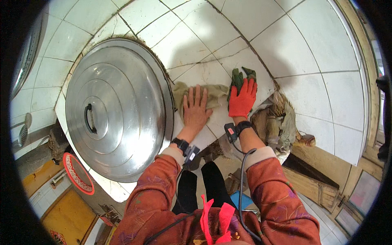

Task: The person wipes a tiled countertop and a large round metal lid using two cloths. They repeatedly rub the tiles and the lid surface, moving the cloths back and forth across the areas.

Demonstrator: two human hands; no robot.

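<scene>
My bare left hand [195, 107] lies palm down with its fingers spread on a khaki cloth [218, 92]. The crumpled cloth rests on the white tiled stove top [202, 69], just right of a large round metal lid [122, 101]. My right hand [242, 99] wears a red knit glove and lies flat, fingers slightly apart, over a dark green fabric piece [236, 79]. Finger-like ends of that piece stick out past my fingertips; whether it is a glove I cannot tell. Its underside is hidden by my hand.
The lid has a black handle [90, 118]. A straw brush [280, 101] and a grey rag [288, 128] lie beyond the tiled edge at right. A red-rimmed basin [79, 174] stands lower left, and a perforated ladle [23, 134] hangs at far left. Cables run along my arms.
</scene>
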